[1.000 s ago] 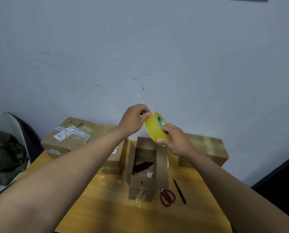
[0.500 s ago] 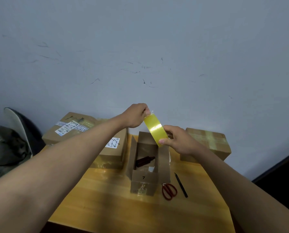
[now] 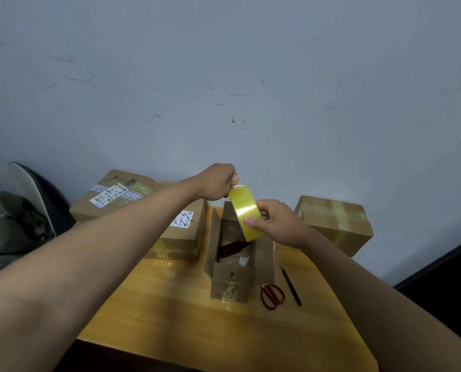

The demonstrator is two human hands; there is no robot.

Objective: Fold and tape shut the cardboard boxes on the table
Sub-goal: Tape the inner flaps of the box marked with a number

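Yellow tape roll (image 3: 246, 217), at centre frame, is held above the open cardboard box (image 3: 237, 259); compared with a second ago, when the roll showed its round side and green core label, it is now turned edge-on, showing only its glossy band. The left hand (image 3: 218, 183) has risen slightly, and it pinches the free end of the tape at the roll's upper edge, fingers curled tight together. The right hand (image 3: 275, 224) grips the roll from the right, thumb pressed on the outer band and fingers wrapped behind. The open box stands on the wooden table (image 3: 170, 304) just below the hands, flaps upright, a "7" on its near face, a dark object inside. Red scissors (image 3: 272, 295) and a black pen (image 3: 291, 285) lie just right of it. Sealed boxes sit left of centre (image 3: 116, 197) and at right (image 3: 334, 224).
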